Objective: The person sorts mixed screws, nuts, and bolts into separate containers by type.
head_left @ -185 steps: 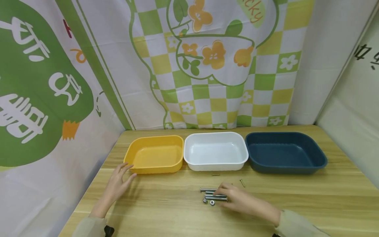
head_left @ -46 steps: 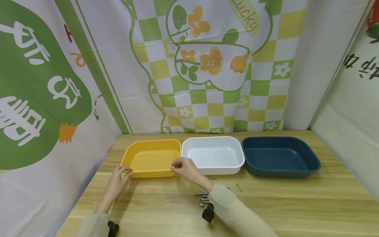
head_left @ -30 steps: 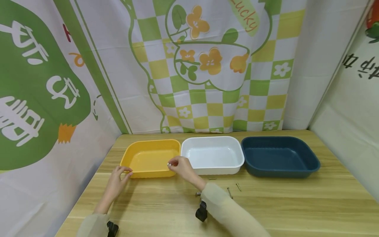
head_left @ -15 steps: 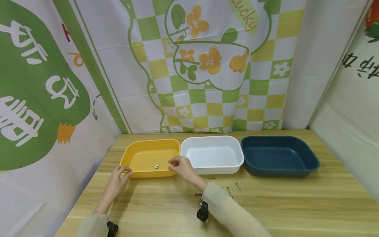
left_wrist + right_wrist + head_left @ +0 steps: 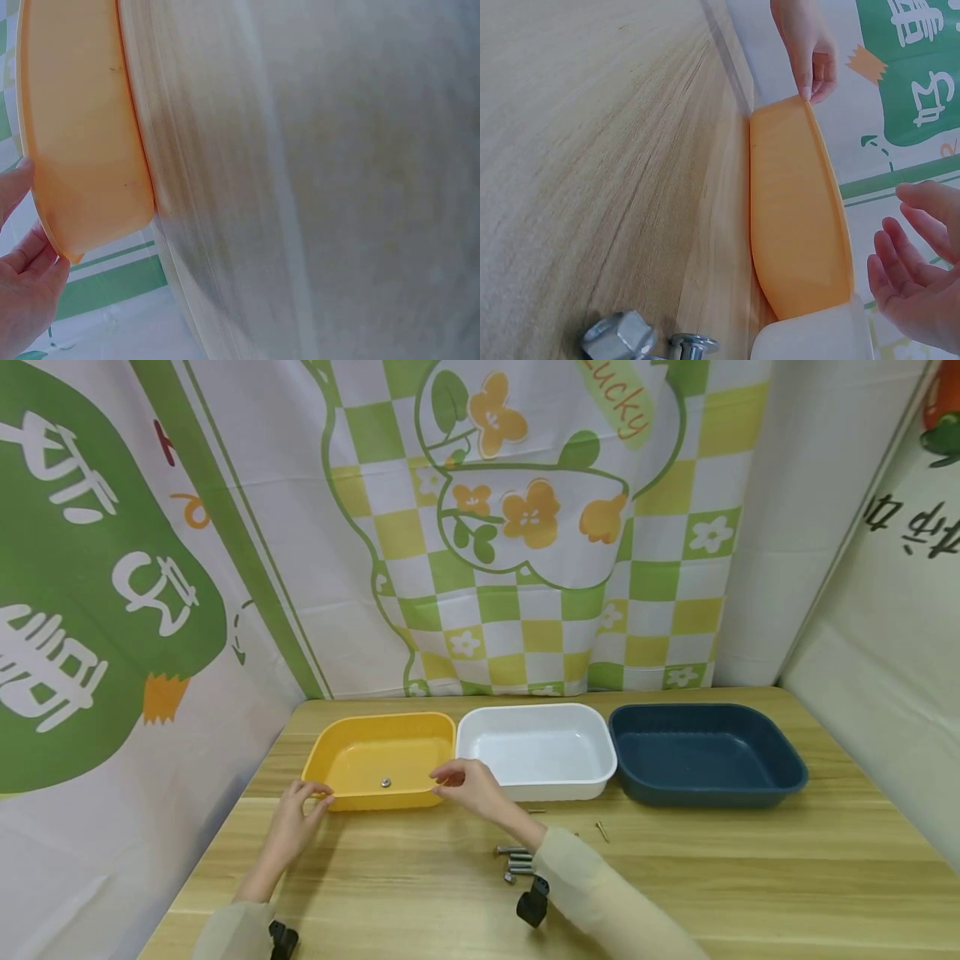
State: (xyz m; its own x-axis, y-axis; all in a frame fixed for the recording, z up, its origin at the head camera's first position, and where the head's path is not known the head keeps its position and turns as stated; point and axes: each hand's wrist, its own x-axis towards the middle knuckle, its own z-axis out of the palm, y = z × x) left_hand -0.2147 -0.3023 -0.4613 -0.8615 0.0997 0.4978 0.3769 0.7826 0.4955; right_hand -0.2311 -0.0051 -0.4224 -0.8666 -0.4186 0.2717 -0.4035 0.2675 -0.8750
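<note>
At its near left corner, the yellow tray has its rim pinched between the thumb and fingers of my left hand. The left wrist view shows those fingers at the rim too. My right hand hovers by the tray's near right corner, fingers loosely bent and holding nothing. A small metal nut lies inside the yellow tray. Several bolts lie on the table, partly hidden by my right forearm. Another nut sits just in front of them; the right wrist view shows this hex nut close up.
To the right of the yellow tray stand a white tray and a dark blue tray in a row. A brass-coloured screw and another small screw lie before them. Printed cloth hangs behind the table.
Earlier my right hand was at the bolts, then carried a nut to the yellow tray. It has let go; the nut lies inside, and the hand has drawn back slightly right.
</note>
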